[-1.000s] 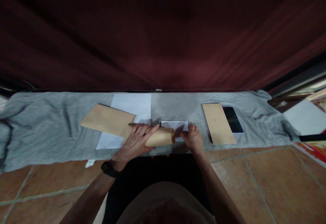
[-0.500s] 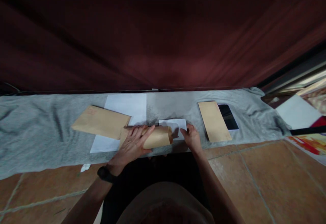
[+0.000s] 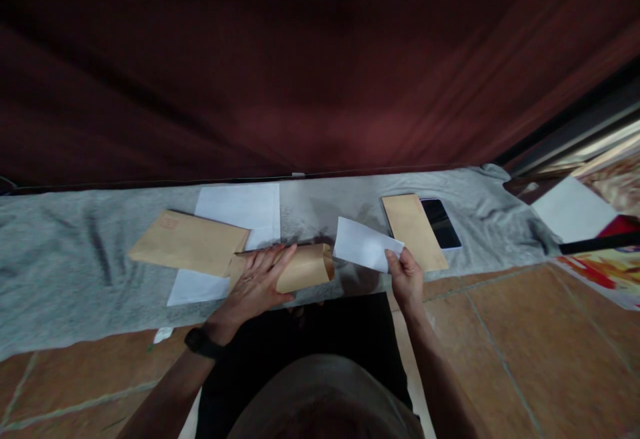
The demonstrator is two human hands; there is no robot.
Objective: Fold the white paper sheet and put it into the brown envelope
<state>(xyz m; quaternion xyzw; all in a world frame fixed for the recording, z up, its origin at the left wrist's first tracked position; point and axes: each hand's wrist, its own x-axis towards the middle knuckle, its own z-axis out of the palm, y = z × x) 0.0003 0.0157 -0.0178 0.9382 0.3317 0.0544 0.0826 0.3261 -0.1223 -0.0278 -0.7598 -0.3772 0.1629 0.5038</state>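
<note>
My left hand [image 3: 260, 278] lies flat on a brown paper envelope [image 3: 307, 267], fingers stretched out and pressing it down. The envelope's right end gapes toward my right hand. Between thumb and fingers, my right hand [image 3: 406, 276] pinches the right end of a white sheet of paper [image 3: 365, 244], which looks folded. That paper is tilted, its left end just to the right of the envelope's mouth and not inside it.
A second brown envelope [image 3: 185, 242] lies at the left over white sheets [image 3: 243, 206]. To the right, another brown envelope [image 3: 417, 232] partly covers a dark-screened phone [image 3: 441, 222]. Everything rests on a grey cloth [image 3: 90, 279] in front of a dark red curtain [image 3: 320, 79].
My right hand has lifted the white paper off the cloth and moved it to the right. My left hand stays on the envelope. The view has shifted slightly.
</note>
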